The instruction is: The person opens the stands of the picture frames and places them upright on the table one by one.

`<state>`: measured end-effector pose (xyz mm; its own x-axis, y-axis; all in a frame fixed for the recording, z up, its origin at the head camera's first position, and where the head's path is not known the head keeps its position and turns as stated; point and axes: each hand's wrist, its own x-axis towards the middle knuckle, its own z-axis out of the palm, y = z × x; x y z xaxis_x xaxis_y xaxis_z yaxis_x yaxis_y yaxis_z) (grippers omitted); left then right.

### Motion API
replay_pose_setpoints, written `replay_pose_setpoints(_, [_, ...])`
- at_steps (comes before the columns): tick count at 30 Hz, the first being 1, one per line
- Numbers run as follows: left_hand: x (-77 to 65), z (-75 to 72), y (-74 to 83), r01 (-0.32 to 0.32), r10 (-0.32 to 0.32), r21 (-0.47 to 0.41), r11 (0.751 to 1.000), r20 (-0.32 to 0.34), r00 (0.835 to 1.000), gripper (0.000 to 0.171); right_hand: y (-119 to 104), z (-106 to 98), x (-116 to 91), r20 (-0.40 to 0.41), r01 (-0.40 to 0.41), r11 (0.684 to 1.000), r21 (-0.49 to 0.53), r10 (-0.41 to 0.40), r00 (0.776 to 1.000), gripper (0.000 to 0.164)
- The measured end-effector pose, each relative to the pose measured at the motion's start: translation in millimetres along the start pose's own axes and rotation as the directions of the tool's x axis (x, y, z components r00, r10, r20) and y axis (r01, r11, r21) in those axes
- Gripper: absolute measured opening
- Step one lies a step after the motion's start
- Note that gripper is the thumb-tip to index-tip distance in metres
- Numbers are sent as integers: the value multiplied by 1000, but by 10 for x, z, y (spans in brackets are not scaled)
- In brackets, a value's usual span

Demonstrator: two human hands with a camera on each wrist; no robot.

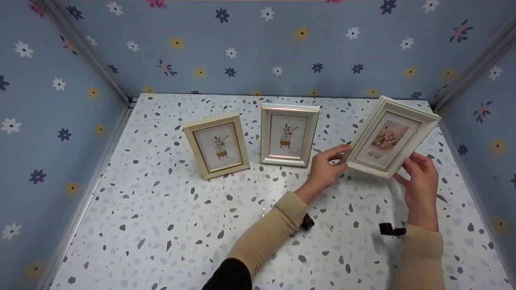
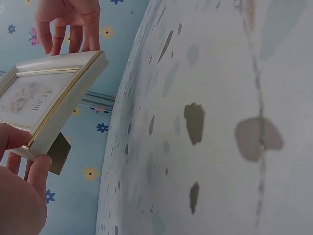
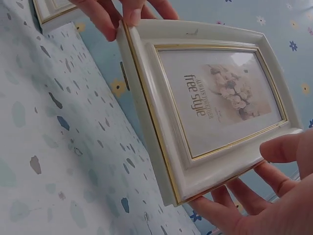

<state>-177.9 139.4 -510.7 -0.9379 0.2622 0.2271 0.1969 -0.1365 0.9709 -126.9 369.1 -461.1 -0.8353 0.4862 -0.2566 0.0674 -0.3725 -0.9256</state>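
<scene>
A white picture frame (image 1: 387, 139) with a thin gold inner line and a flower print leans tilted between both hands, raised off the table. At its lower left corner, my left hand (image 1: 326, 171) pinches the edge between thumb and fingers. My right hand (image 1: 422, 181) grips the opposite side; in the right wrist view its thumb (image 3: 281, 148) lies along the front edge and the fingers go behind. Part of a brownish flap (image 2: 59, 154) shows behind the frame in the left wrist view. The print reads "free style" in the right wrist view.
Two more picture frames stand on the speckled table (image 1: 161, 225): a silvery-white one (image 1: 289, 160) in the middle and a cream one (image 1: 203, 155) to its left, both with potted-plant prints. Blue flowered panels (image 1: 258, 48) enclose the table at the back and sides.
</scene>
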Motion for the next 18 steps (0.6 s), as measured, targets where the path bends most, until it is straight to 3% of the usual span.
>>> replay_pose_setpoints(6, [-75, -21, 71, 6, -6, -9, 1000, 28, 1000, 50, 5, 48, -19, -66, 58, 989, 133, -49, 997, 22])
replay_pose_setpoints(9, [-140, -34, 210, -15, 16, -19, 1000, 32, 999, 47, 9, 83, -19, -99, 96, 977, 191, -78, 992, 26])
replay_pose_setpoints(13, [-235, -37, 400, -28, 28, -25, 999, 21, 999, 42, -11, 115, -17, -130, 137, 969, 207, -111, 985, 33])
replay_pose_setpoints(18, [-298, -50, 436, -44, 44, -25, 999, 19, 999, 40, -32, 134, -4, -145, 169, 969, 180, -144, 979, 35])
